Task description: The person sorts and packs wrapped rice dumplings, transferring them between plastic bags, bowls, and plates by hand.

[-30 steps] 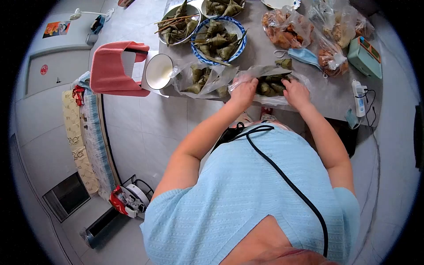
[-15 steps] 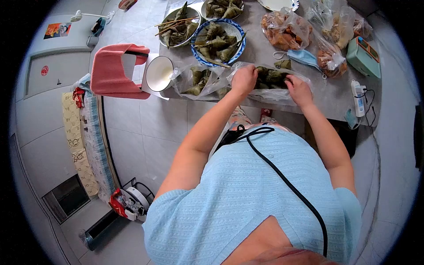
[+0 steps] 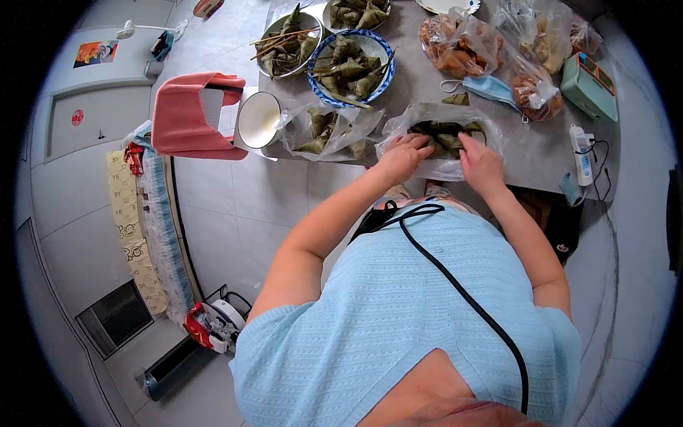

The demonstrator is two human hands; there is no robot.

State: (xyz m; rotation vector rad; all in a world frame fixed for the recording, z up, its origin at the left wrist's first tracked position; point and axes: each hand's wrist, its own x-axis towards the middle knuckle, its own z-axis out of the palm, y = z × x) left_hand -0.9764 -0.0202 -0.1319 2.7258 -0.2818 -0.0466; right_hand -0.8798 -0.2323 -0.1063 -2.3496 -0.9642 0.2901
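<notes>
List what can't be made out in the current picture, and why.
All in the head view:
Number of leaf-wrapped bundles in the clear bag: partly covered by the left hand and right hand.
Whether either hand grips one: contact too small.
Patterned plate: cut off by the top edge.
Bagged reddish food: crumpled plastic obscures what it is.

Tiled floor (image 3: 213, 188), pink chair (image 3: 178, 124), grey table (image 3: 533, 149), door (image 3: 107, 132) with red emblem (image 3: 77, 117)

The cream printed strip (image 3: 128, 213) at left reads "BY" and "YB"; the red round sign (image 3: 77, 117) on the grey door (image 3: 89, 139) is too small to read.
</notes>
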